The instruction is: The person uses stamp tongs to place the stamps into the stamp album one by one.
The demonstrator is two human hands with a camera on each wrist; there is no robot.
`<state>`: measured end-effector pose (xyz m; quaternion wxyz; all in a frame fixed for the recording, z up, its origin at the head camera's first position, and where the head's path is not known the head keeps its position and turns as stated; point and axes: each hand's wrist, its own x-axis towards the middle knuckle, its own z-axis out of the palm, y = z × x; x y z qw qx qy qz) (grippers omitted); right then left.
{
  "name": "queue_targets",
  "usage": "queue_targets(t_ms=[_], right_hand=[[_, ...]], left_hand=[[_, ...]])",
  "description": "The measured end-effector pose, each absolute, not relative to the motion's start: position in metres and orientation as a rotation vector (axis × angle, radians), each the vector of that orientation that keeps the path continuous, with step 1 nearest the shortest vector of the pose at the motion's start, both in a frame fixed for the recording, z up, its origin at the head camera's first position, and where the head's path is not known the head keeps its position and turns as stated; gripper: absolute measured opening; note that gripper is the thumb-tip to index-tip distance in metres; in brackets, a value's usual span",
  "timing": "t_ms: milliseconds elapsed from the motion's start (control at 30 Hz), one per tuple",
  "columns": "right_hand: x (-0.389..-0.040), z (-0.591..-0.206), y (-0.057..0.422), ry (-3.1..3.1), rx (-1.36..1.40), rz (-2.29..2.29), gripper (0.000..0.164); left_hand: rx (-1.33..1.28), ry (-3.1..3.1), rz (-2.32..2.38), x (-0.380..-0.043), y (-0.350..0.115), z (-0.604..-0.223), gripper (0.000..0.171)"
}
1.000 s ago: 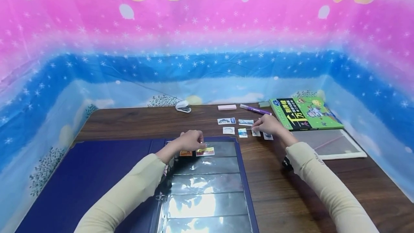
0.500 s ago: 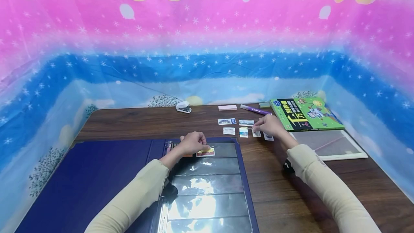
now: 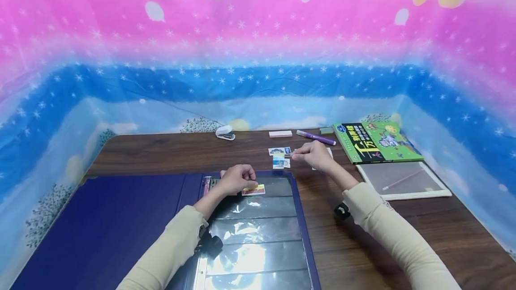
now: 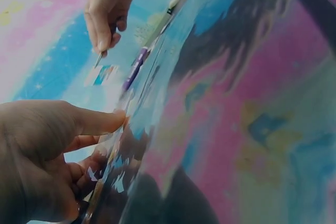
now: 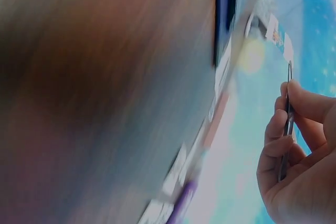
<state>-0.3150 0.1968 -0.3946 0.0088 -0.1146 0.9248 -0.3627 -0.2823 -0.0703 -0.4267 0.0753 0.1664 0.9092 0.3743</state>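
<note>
My right hand (image 3: 315,155) grips metal tweezers (image 5: 286,129), whose tips hold a small blue-and-white stamp (image 5: 282,41). In the head view that stamp overlaps others on the table, just beyond the album's top edge. My left hand (image 3: 238,179) is at the top row of the dark pocket page (image 3: 255,229) in the open blue stamp album (image 3: 133,218). Thumb and fingers (image 4: 105,121) pinch the edge of the clear pocket film. A red-and-yellow stamp (image 3: 253,189) sits in that row by the fingertips; an orange one beside it is mostly hidden by the hand.
Several loose stamps lie behind the album, including a blue-and-white one (image 3: 279,151). Farther back are a white stapler (image 3: 225,133), a pink eraser-like block (image 3: 280,134) and a purple marker (image 3: 316,137). A green book (image 3: 376,142) and a white-edged mesh pouch (image 3: 405,180) lie right.
My right hand has lifted a stamp with the tweezers and carried it left toward the album. My left hand stays at the top pocket row. The view has shifted slightly.
</note>
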Motion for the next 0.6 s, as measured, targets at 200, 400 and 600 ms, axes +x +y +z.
queue_targets(t_ms=[200,400,600], right_hand=[[-0.316,-0.403,0.181,2.802,-0.331,-1.226,0.019],[-0.318,-0.411,0.18,2.81,-0.283,-1.133,0.018],[-0.313,-0.413,0.177,2.809,-0.308,-1.099,0.019]], left_hand=[[0.528,2.691,1.169,-0.283,-0.07,-0.425,0.011],[0.528,2.665,1.194,-0.283,-0.069,-0.424,0.01],[0.501,2.651,1.223,-0.281,-0.074,-0.426,0.01]])
